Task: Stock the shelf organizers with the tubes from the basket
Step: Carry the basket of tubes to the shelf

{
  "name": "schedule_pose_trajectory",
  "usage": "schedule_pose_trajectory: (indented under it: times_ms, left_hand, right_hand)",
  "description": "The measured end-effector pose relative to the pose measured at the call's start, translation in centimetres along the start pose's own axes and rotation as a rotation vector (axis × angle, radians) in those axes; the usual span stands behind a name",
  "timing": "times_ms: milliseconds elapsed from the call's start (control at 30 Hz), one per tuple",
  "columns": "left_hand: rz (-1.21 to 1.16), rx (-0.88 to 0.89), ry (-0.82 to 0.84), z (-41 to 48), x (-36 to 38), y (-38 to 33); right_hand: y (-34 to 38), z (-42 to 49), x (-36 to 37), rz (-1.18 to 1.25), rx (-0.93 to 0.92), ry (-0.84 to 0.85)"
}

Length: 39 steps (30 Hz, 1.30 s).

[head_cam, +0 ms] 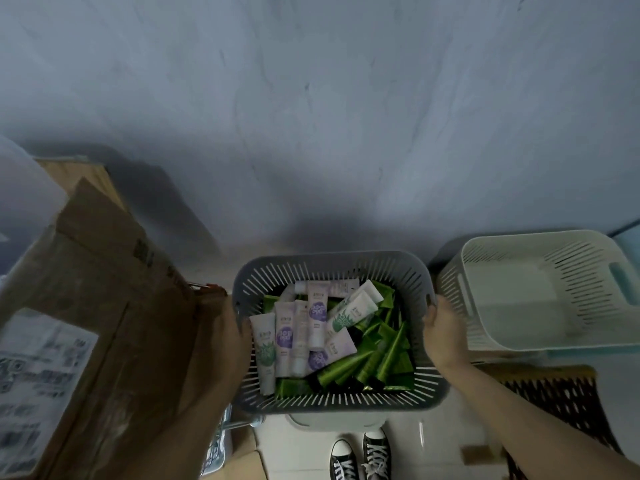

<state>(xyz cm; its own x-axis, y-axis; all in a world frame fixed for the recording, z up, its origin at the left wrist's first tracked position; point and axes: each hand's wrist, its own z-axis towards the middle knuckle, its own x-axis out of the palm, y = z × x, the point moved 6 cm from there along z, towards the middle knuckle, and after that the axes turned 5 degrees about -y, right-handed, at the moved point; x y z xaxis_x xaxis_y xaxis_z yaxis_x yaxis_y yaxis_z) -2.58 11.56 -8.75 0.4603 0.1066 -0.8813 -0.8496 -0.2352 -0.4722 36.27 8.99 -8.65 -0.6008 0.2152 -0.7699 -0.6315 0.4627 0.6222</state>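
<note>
Grey slotted plastic fills the middle of the head view: the grey basket (332, 405) is held up off the floor, above a pair of shoes (360, 455), facing a blank wall (346, 98). The left hand (235, 334) grips its left rim, in shadow, with what looks like the thumb hooked inside. The right hand (440, 330) has its fingers curled over the right rim beside the handle slot. Inside lie the pale tubes (317, 317), piled toward the left and far side. The green tubes (381, 355) are heaped to the right and near side. An open cardboard box (104, 289) stands at the left, and a white basket (502, 346) sits just to the right of the grey one.

No shelf organizer shows, so this looks like the carrying step, with no stocking begun. The next move probably calls for bringing the basket level to the shelf, setting it down within reach and freeing a hand for tubes.
</note>
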Motion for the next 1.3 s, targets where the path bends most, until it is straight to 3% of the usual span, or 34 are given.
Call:
schedule_pose_trajectory:
  times_ms: [367,633,933,1300]
  left_hand:
    - [-0.117,-0.13,0.004,-0.4,-0.4,1.1]
    - [-0.313,0.006,0.105,-2.6,-5.4,-7.3]
    - [-0.282,0.09,0.079,-5.1,-7.6,-14.1]
    - [-0.298,0.314,0.3,-12.8,-4.2,-29.6]
  right_hand:
    - [2.2,-0.7,-2.8,0.097,-0.106,0.011]
    - [1.7,-2.1,-8.2,0.018,-0.074,-0.064]
    - [0.0,-5.5,-17.8,0.051,-0.035,-0.202]
    - [-12.6,-12.2,-31.4,0.067,0.157,-0.456]
